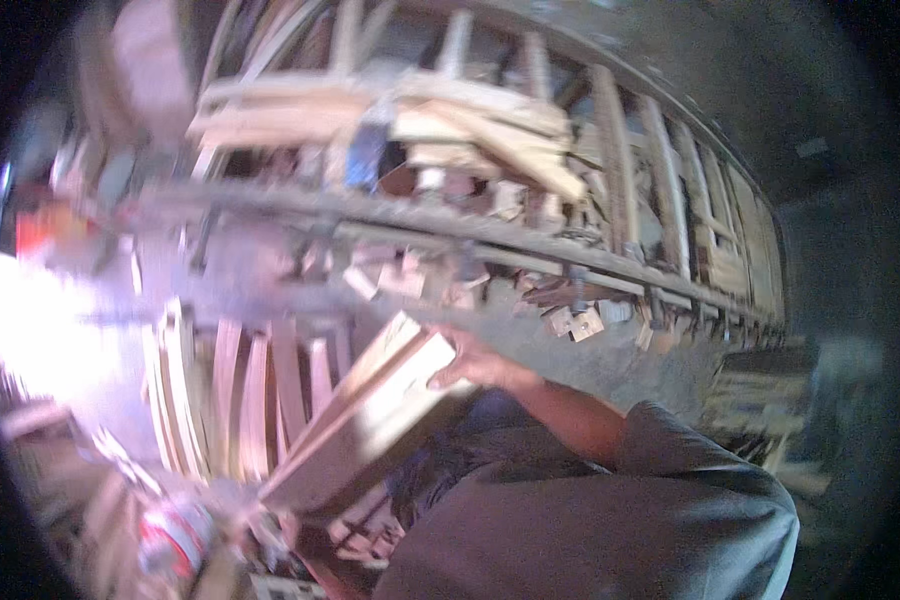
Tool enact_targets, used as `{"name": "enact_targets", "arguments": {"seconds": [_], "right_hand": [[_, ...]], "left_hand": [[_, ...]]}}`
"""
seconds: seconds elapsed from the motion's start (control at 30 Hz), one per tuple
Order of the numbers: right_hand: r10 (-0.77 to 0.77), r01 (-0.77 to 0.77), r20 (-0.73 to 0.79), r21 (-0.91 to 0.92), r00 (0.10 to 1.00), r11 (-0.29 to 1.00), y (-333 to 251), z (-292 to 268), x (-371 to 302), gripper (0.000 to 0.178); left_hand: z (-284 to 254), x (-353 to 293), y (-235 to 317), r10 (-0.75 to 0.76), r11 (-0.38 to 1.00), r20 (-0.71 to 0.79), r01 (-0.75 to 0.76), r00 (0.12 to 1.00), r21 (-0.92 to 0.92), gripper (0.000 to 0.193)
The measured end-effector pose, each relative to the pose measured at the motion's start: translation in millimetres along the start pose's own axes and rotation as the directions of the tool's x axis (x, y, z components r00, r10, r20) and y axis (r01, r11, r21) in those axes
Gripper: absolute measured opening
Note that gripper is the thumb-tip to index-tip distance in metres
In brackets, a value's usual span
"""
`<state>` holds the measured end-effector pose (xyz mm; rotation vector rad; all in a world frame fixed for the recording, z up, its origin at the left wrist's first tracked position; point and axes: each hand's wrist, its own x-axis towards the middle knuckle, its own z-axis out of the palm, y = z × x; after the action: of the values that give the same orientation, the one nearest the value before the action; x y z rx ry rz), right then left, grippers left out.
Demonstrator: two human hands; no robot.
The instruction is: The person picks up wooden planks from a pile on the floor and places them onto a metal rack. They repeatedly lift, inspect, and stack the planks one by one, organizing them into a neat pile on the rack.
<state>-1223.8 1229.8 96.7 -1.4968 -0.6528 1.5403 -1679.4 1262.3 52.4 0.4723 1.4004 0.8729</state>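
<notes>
A short stack of wooden boards (370,400) slants across in front of my body, its upper end toward the middle of the view. My right hand (475,362) is closed round that upper end, thumb and fingers bent over the edge. At the low end, my left hand (282,525) grips the boards from beneath; its fingers are partly hidden and blurred. Left of the stack, several reddish and pale boards (255,400) stand side by side.
Beyond, a long rack (400,210) carries pale planks (490,130) and many offcuts. Wood scraps (400,275) litter the floor below it. A red-and-white container (175,535) sits at lower left. Stacked timber (760,390) stands at right. Bright light (50,340) enters from the left.
</notes>
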Motion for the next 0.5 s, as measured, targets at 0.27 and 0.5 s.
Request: {"name": "enact_targets", "arguments": {"seconds": [0.27, 0.5], "right_hand": [[-0.104, 0.139, -0.341, 0.080, 0.934, 0.987, 76.0, -175.4, -222.4, 0.101], [-0.059, 0.380, -0.594, 0.432, 0.803, 0.818, 133.4, -245.5, -419.4, 0.092]], "left_hand": [[163.3, -81.3, -75.4, -0.138, 0.976, 0.366, 0.063, 0.921, 0.210, 0.066], [295.5, -142.3, -98.5, -0.328, 0.910, 0.636, 0.052, 0.698, 0.412, 0.067]]}}
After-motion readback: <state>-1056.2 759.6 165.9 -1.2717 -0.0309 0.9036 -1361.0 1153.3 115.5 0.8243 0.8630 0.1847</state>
